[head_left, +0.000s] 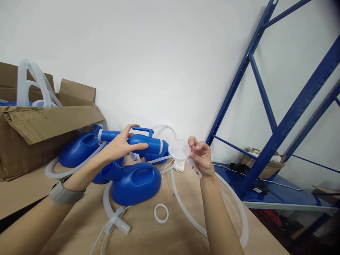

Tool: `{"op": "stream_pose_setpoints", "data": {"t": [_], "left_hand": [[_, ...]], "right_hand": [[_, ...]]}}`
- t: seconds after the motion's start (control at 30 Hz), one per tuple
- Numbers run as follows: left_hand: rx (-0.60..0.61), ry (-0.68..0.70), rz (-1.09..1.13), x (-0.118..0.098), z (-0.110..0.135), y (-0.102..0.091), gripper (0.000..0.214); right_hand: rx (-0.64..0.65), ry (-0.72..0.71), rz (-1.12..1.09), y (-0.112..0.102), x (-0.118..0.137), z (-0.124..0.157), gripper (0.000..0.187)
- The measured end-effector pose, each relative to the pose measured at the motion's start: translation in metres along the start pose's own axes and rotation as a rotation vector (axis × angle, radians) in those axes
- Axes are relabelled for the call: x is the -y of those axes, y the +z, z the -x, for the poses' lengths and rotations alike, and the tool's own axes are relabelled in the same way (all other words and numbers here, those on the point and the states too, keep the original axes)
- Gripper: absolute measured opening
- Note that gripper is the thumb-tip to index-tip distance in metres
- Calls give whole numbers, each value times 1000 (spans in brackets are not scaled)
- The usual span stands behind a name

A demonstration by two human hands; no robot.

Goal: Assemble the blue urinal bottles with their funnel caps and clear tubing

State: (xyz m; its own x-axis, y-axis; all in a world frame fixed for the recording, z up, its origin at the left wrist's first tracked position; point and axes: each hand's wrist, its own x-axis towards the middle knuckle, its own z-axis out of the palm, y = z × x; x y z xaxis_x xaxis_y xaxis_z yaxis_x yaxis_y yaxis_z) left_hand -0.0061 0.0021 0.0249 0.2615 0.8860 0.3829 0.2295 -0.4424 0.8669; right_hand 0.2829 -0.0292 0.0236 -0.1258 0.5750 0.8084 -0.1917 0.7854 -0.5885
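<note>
The left hand (121, 142) has thumb and fingers clamped round a blue bottle (148, 144), mouth toward three o'clock; just beyond it, the right hand (203, 156) pinches a translucent disc (179, 149). The step seems to be pairing them, calling next for square alignment; toward six o'clock lie a blue jug (136, 189) and loose ring (156, 217)
</note>
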Motion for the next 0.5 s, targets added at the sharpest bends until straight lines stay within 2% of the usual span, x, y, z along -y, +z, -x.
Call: {"op": "stream_pose_setpoints", "data": {"t": [0.13,0.27,0.37,0.5], "left_hand": [[71,-45,136,-1,0,4,89],[86,-52,203,-11,6,8,88],[61,-60,172,-16,9,11,92],[-14,33,95,-15,12,17,92]], "right_hand": [[86,96,27,4,-6,1,17],[150,234,16,10,-12,1,9],[128,308,71,17,-13,0,9],[37,335,195,29,-12,-1,13]]}}
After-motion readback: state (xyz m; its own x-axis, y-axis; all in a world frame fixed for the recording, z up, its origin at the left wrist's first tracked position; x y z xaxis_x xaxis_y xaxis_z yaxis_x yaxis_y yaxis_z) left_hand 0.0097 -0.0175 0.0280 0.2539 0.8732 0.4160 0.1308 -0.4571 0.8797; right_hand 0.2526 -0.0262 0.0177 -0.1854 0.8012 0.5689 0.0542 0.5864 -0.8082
